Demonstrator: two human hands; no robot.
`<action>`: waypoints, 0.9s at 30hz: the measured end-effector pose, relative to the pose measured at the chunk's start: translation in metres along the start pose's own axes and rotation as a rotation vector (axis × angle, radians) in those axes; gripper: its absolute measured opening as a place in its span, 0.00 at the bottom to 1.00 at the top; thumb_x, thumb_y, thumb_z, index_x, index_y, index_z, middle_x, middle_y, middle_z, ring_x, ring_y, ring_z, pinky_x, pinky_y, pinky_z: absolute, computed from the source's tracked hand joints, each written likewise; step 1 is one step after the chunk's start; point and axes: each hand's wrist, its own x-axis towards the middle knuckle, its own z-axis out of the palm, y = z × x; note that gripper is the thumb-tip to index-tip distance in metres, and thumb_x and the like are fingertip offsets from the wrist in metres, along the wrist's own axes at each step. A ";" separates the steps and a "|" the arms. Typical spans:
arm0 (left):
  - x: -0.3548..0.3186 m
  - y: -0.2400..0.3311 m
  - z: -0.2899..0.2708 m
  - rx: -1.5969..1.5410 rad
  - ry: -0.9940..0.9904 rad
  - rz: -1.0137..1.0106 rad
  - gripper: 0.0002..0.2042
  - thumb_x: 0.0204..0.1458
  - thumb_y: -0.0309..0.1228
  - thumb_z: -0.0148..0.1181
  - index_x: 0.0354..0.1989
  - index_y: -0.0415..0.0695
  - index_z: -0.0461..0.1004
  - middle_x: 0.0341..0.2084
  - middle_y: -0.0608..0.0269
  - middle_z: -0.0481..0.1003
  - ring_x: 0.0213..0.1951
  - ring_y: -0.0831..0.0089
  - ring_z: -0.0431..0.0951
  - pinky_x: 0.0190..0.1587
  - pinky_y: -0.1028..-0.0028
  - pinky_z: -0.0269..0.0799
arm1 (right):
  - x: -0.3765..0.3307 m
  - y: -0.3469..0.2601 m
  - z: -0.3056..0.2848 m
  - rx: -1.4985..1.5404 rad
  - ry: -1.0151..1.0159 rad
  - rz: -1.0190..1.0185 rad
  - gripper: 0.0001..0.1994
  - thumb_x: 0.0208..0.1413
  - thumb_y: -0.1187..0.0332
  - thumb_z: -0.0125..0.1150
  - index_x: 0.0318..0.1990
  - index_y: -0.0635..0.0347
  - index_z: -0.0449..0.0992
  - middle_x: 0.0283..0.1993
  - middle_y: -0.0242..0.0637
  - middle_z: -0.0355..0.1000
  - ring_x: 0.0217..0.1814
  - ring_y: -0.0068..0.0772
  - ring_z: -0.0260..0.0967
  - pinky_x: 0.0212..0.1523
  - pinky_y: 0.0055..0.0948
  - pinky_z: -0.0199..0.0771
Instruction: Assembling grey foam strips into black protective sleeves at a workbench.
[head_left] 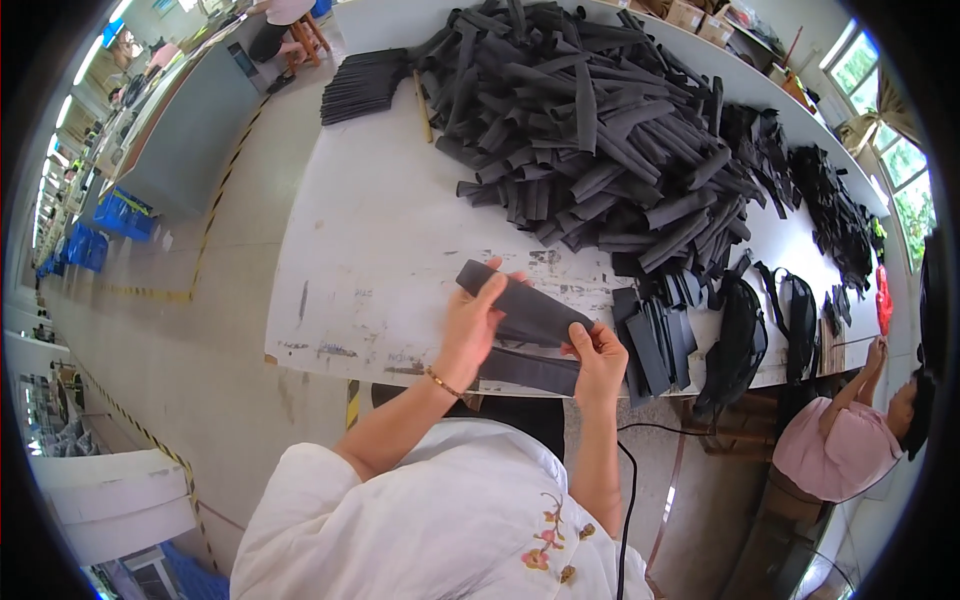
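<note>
Here, left hand [476, 322] and right hand [601, 360] pinching one black strip [540, 308], one yellowish stick [423, 106] farther off.

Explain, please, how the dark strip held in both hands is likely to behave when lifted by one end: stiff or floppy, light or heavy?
The dark strip looks thin, so it is probably light. It spans nearly straight between the left hand and right hand, suggesting some stiffness, yet it may flex: many of the similar piled pieces curl.

white short-sleeved shirt [400, 520], pink-red flower embroidery [548, 538] with dark stem; thin brown-gold bracelet [444, 384], left arm [400, 425]
</note>
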 end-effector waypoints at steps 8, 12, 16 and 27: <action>-0.016 -0.015 0.032 -0.401 -0.208 -0.104 0.14 0.64 0.39 0.51 0.47 0.39 0.71 0.31 0.63 0.73 0.45 0.63 0.77 0.51 0.66 0.71 | -0.014 0.008 0.029 0.175 0.078 0.024 0.06 0.56 0.74 0.65 0.31 0.64 0.74 0.27 0.33 0.74 0.23 0.22 0.71 0.25 0.23 0.73; -0.017 -0.018 0.036 -0.411 -0.144 -0.088 0.16 0.65 0.40 0.49 0.46 0.39 0.71 0.26 0.66 0.70 0.43 0.65 0.77 0.48 0.67 0.72 | -0.015 0.010 0.034 0.193 0.082 0.025 0.06 0.57 0.75 0.64 0.30 0.63 0.73 0.27 0.33 0.74 0.22 0.23 0.71 0.24 0.24 0.73; -0.016 -0.015 0.035 -0.397 -0.122 -0.099 0.16 0.65 0.41 0.49 0.46 0.39 0.71 0.25 0.66 0.69 0.43 0.65 0.77 0.48 0.67 0.72 | -0.015 0.005 0.036 0.177 0.083 0.038 0.06 0.56 0.75 0.65 0.31 0.63 0.73 0.27 0.34 0.74 0.22 0.24 0.71 0.24 0.24 0.74; -0.002 0.010 0.017 -0.316 -0.107 -0.208 0.16 0.64 0.36 0.51 0.55 0.39 0.71 0.41 0.56 0.79 0.46 0.64 0.78 0.52 0.67 0.72 | 0.004 0.001 0.007 0.181 0.046 0.041 0.05 0.55 0.73 0.66 0.32 0.62 0.75 0.28 0.29 0.71 0.25 0.20 0.68 0.27 0.23 0.73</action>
